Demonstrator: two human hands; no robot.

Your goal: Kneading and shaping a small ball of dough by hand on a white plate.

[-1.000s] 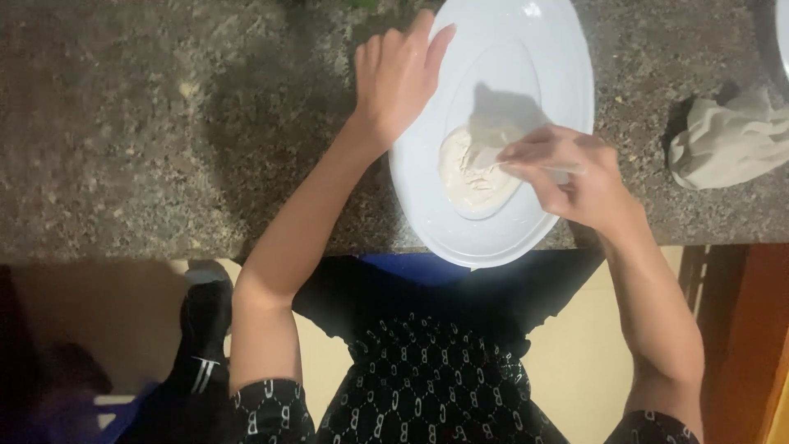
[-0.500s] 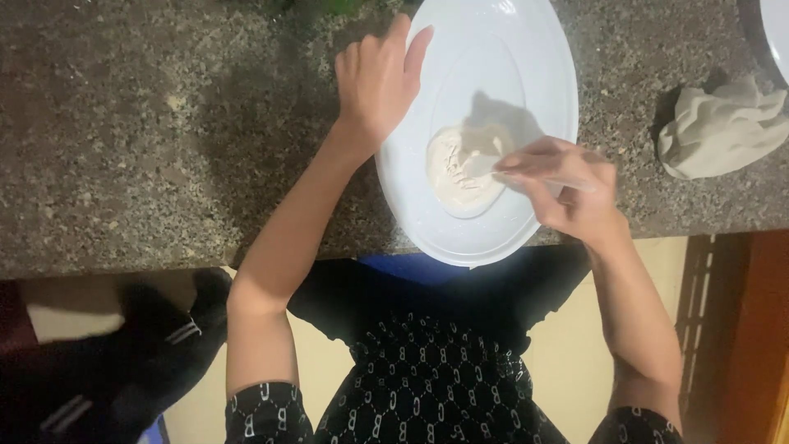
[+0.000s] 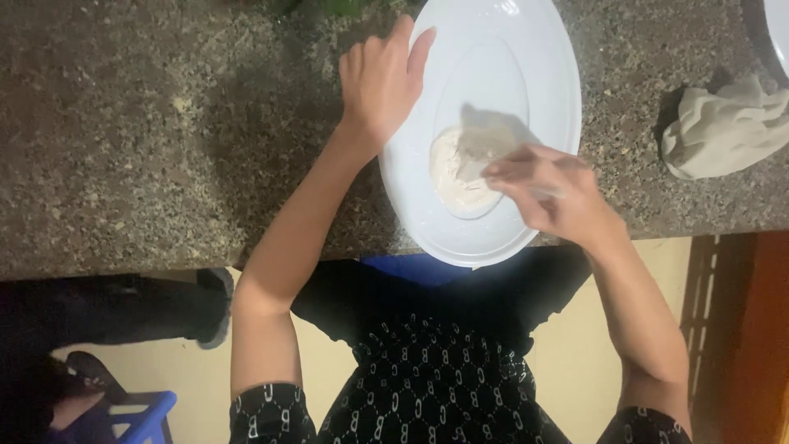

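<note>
Head view: a large white oval plate (image 3: 542, 74) sits on the speckled granite counter (image 3: 164, 148), its near rim jutting past the counter edge. The left hand (image 3: 380, 78) lies flat and open on the plate's left rim, gripping nothing. The right hand (image 3: 551, 193) hovers over a pale, flat round of dough (image 3: 456, 177) in the plate's middle, fingers curled together, seemingly pinching a small utensil, though blur obscures it. A crumpled beige cloth (image 3: 723, 127) lies on the counter to the right.
</note>
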